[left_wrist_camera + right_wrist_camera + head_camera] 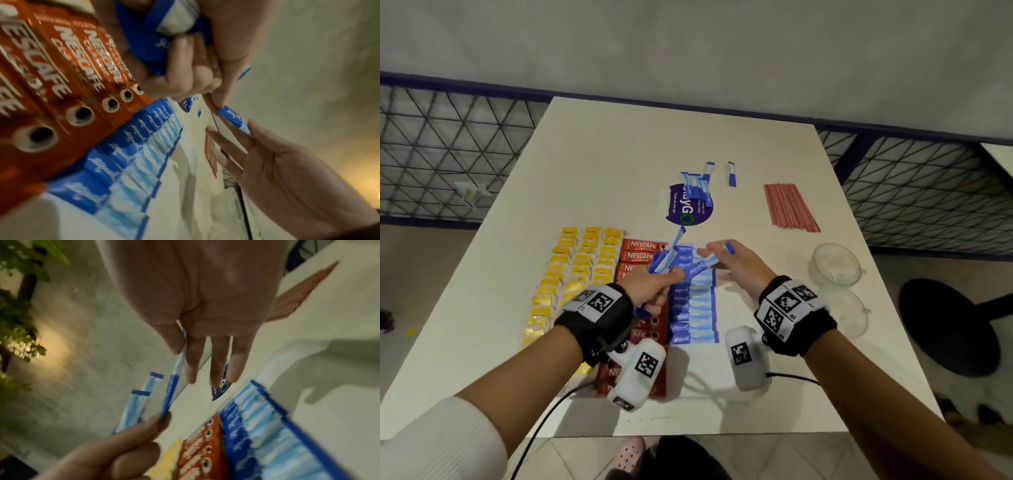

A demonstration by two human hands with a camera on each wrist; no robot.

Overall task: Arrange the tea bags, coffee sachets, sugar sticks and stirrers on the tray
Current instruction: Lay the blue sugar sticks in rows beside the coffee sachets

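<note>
My left hand [654, 286] grips a fanned bundle of blue sugar sticks [666, 258] above the red coffee sachets [642, 251]. One single sugar stick [697, 269] spans between both hands. My right hand [722, 257] pinches its far end between thumb and forefinger, the other fingers [218, 363] straight, while my left thumb [162, 418] touches its near end. A column of laid-out sugar sticks [693, 310] lies under the hands, beside the coffee column and three columns of yellow tea bags [578, 274]. Red stirrers [789, 207] lie far right. I see no tray.
More loose sugar sticks [700, 185] lie on a purple round sticker [690, 209] at the table's middle. Two clear bowls [835, 263] sit near the right edge of the white table [602, 164]. A black stool base [948, 325] stands on the floor to the right.
</note>
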